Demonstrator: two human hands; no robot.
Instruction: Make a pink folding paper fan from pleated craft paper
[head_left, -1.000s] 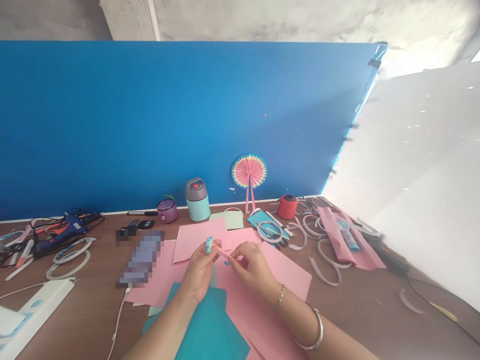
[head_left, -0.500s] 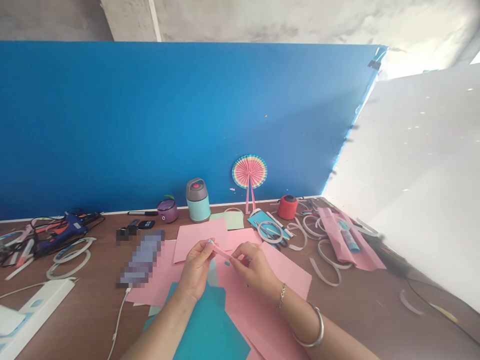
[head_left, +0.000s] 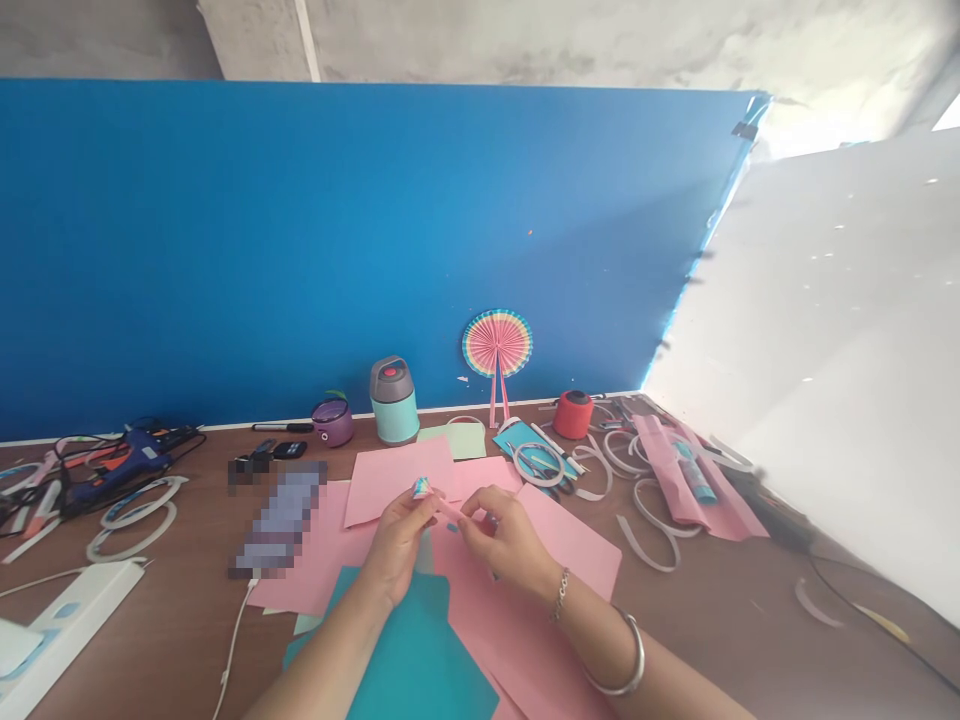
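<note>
A narrow pleated paper strip [head_left: 448, 511], pink with a blue and yellow striped end, is stretched between my two hands. My left hand [head_left: 396, 535] pinches it close to the striped end, which sticks out past the thumb. The fingers of my right hand [head_left: 511, 537] are closed on its other end. Below lie pink paper sheets [head_left: 547, 640] and a teal sheet [head_left: 409, 645]. A small blue piece shows near my right fingertips. Behind, a round pleated paper fan [head_left: 497, 343] with two pink legs stands against the blue board.
A phone [head_left: 281, 515] and a power strip [head_left: 71, 625] lie at the left, with a glue gun [head_left: 135, 458] farther back. Behind the papers stand a purple cup [head_left: 332, 422], a teal flask [head_left: 394, 405] and a red round container [head_left: 574, 415]. White strip coils [head_left: 660, 530] lie right.
My left hand has slid a little along the strip toward my right hand, so more of the striped end shows. My right hand stays almost in place.
</note>
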